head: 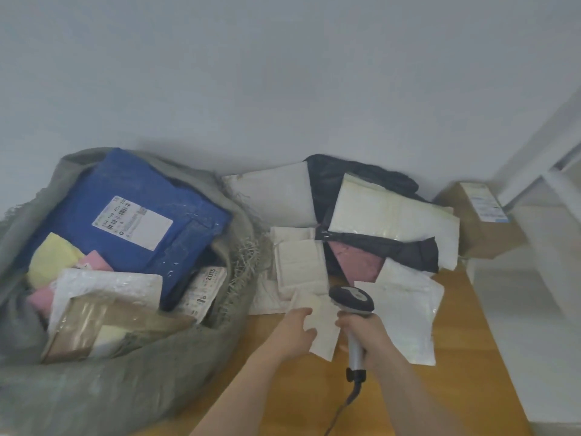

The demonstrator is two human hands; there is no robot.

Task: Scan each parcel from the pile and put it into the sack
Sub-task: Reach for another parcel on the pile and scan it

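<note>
While the right hand (361, 333) grips a handheld scanner (353, 305) by its handle, head aimed at the far pile (361, 221), the left hand (298, 328) pinches a small white parcel (323, 335) at the pile's near edge on the wooden table (456, 388). At left, the open grey sack (94, 398) holds a blue parcel (151, 215) and other packets. A cardboard box (481, 221) sits far right.

sack (195, 347) mouth open | parcel pile (361, 234) crowds right | wood floor (465, 398) bare near
</note>
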